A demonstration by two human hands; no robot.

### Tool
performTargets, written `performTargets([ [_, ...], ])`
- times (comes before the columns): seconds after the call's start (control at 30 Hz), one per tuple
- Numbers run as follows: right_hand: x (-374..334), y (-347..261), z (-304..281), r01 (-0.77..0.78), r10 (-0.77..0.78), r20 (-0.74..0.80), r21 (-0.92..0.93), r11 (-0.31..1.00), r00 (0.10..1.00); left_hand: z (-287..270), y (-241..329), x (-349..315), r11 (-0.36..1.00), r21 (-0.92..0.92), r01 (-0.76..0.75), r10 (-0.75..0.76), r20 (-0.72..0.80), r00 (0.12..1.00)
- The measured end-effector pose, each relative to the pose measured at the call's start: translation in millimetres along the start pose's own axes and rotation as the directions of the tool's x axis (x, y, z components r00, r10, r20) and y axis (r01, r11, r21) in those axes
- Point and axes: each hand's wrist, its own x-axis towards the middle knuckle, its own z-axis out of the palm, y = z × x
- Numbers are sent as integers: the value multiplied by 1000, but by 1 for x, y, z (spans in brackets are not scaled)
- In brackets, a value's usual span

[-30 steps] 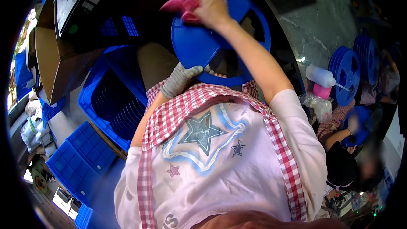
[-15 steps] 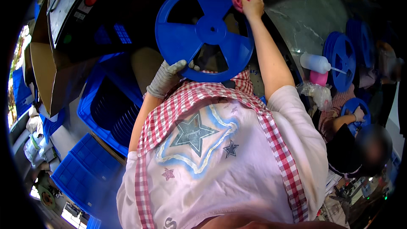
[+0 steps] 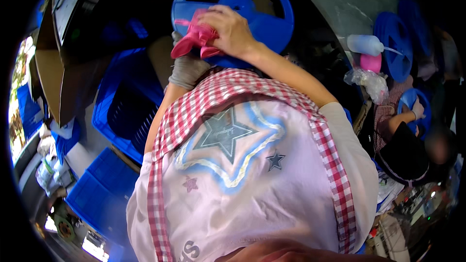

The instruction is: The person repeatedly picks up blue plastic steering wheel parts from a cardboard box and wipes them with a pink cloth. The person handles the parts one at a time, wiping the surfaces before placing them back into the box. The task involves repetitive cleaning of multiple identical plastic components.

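A large blue plastic reel with wedge-shaped openings is in front of me at the top of the view. My left hand, in a grey glove, is at the reel's lower left rim; its fingers are mostly behind the pink cloth. Bare, my right hand is closed on a crumpled pink cloth over the left part of the reel. The cloth hides that side of the rim.
To my left stand a blue crate with dark discs inside and a cardboard box. On the right are a squeeze bottle, a clear plastic bag and stacked blue reels. Farther right, a co-worker's hand touches another blue reel.
My right hand has carried the pink cloth from the reel's upper right rim down to its lower left side. The reel sits slightly higher in view, and its openings have turned.
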Motion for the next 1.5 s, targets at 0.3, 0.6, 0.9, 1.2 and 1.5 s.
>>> performTargets([
  [0.3,64,-12,32,313,-322,0,236,920,947,25,-5,-22,797,602,-57,27,59,998],
  [0.6,36,29,22,-127,131,-58,62,990,990,15,1,-15,964,258,-57,65,-25,998],
  [0.9,7,135,-52,-419,342,-267,-327,847,901,8,-1,-7,967,224,-122,174,-232,957],
  [1.2,-98,66,-68,-177,173,-88,-36,984,981,-5,-1,2,983,-123,-136,94,-300,949],
  [1.5,-66,19,-36,-268,274,-98,64,961,957,2,2,7,953,266,-148,232,-320,919],
])
